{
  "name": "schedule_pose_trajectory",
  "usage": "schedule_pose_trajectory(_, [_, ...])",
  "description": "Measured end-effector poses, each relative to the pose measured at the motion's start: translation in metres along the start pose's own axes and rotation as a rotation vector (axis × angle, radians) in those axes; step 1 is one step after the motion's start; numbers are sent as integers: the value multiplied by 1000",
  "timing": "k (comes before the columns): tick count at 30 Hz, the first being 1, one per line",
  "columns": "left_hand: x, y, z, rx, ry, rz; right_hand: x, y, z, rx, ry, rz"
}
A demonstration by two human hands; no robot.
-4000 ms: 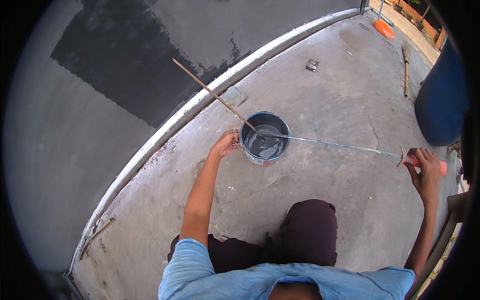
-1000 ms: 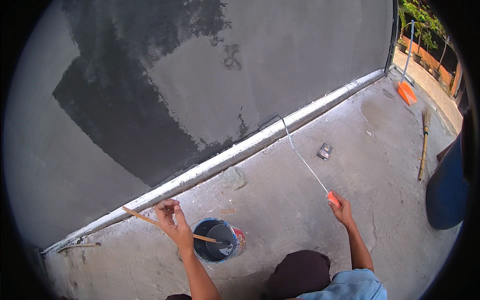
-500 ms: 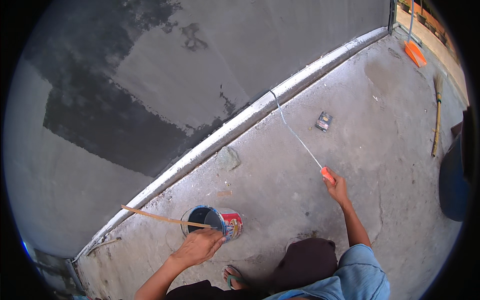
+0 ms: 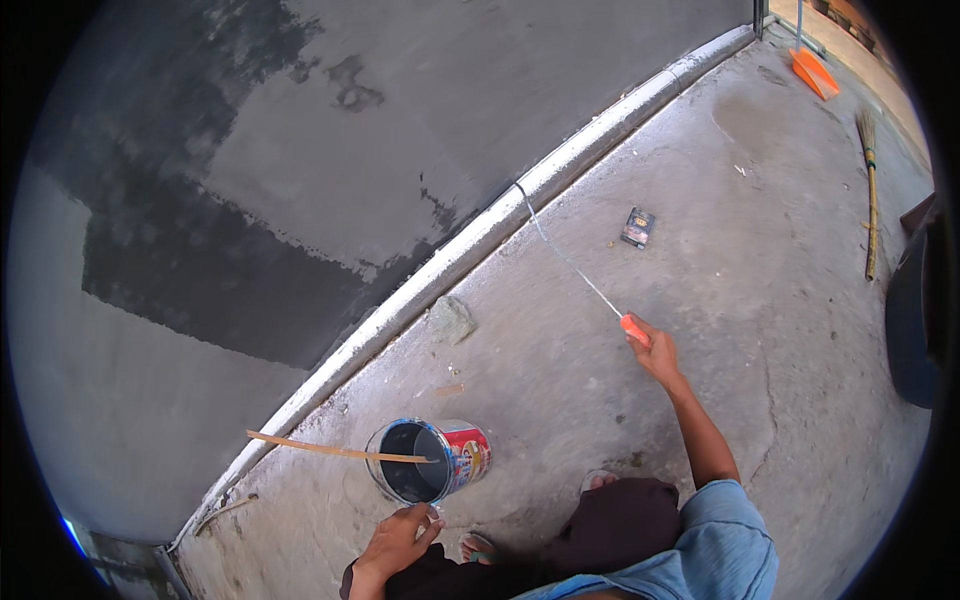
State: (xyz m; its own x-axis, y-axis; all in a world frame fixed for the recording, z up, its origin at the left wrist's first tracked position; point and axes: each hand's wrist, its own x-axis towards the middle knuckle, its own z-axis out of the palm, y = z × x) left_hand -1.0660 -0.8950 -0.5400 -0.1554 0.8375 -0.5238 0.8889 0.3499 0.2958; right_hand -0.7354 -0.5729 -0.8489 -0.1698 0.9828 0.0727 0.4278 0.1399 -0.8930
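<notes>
My right hand [image 4: 653,350], arm stretched forward, is closed round the orange handle of a paint roller [image 4: 577,267]. Its thin, paint-smeared metal rod runs to the white ledge at the wall's foot; the roller head cannot be made out against the dark wall. A paint bucket [image 4: 465,455] with a red and blue label stands on the floor, grey paint inside. Across its mouth lies a flat wooden stick [image 4: 310,444], one end in the bucket. Just beside the near rim, my left hand [image 4: 398,538] has its fingers curled and pinched; what they hold is unclear.
The wall [image 4: 330,190] is part dark, part lighter grey, above a white-splashed ledge [image 4: 440,268]. On the concrete floor lie a stone [image 4: 451,320], a small dark box [image 4: 638,228], a broom [image 4: 871,205] and an orange dustpan [image 4: 814,75]. A dark blue barrel [image 4: 908,335] stands right.
My left hand has drawn back from the stick and the bucket's top toward me, to the near rim. My right hand keeps its hold on the paint roller. The view has shifted slightly.
</notes>
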Motion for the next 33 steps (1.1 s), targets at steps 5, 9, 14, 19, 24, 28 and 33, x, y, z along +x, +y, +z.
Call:
schedule_pose_trajectory(5, [2, -9, -1, 25, -20, -93, 8, -8, -2, -53, -35, 69])
schedule_pose_trajectory(9, [1, 2, -3, -26, 0, -112, 5, -22, -2, -78, -72, 173])
schedule_pose_trajectory(14, [4, -6, -1, 29, 2, -64, 1, -2, 17, 6, 36, 43])
schedule_pose_trajectory(19, [2, -15, 6, 10, 30, -19, 3, -27, 18, 151, 69, -1])
schedule_pose_trajectory(24, [-1, -16, 5, 10, 6, -69, 20, -58, 16, 155, 86, -68])
schedule_pose_trajectory(28, [0, -8, 1, 17, 15, -65, 31, -68, 20, 181, 112, -116])
schedule_pose_trajectory(33, [2, -3, 0, 11, 18, -55, 40, -94, 23, 227, 151, -186])
